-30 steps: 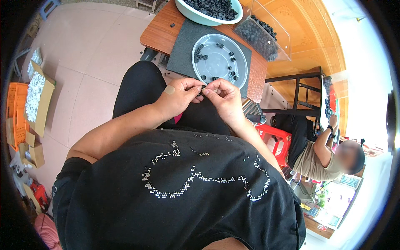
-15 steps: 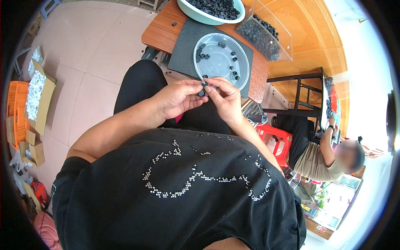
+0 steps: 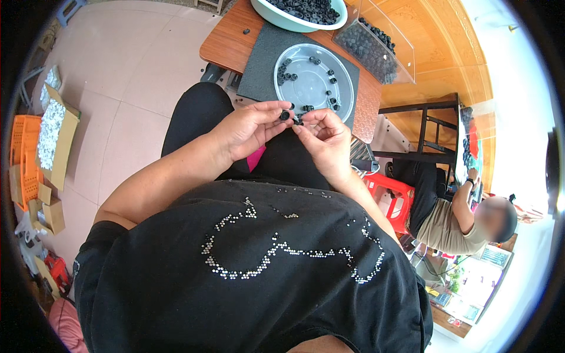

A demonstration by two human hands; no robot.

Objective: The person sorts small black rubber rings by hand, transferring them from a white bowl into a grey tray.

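Note:
Between the thumb and fingers of my left hand (image 3: 247,130) is a small round black plastic part (image 3: 285,115). Just to its right, my right hand (image 3: 328,144) pinches another small black piece (image 3: 298,121) with thumb and forefinger; its exact shape is too small to make out. Both hands hover over my lap, at the near rim of a clear round plastic tray (image 3: 283,94). Several small black parts (image 3: 291,76) lie scattered inside that tray. A dark grey mat (image 3: 259,79) is under the tray on a brown wooden table (image 3: 226,44).
A pale green basin (image 3: 282,20) heaped with black parts and a clear bin (image 3: 368,50) of similar parts stand behind the tray. At right, a person (image 3: 453,220) works near a red stool (image 3: 391,200). A carton of white pieces (image 3: 62,141) and orange crates (image 3: 23,159) line the left.
My hands have drawn slightly apart, so the two black pieces now show separately. The right hand has shifted a little to the right and down.

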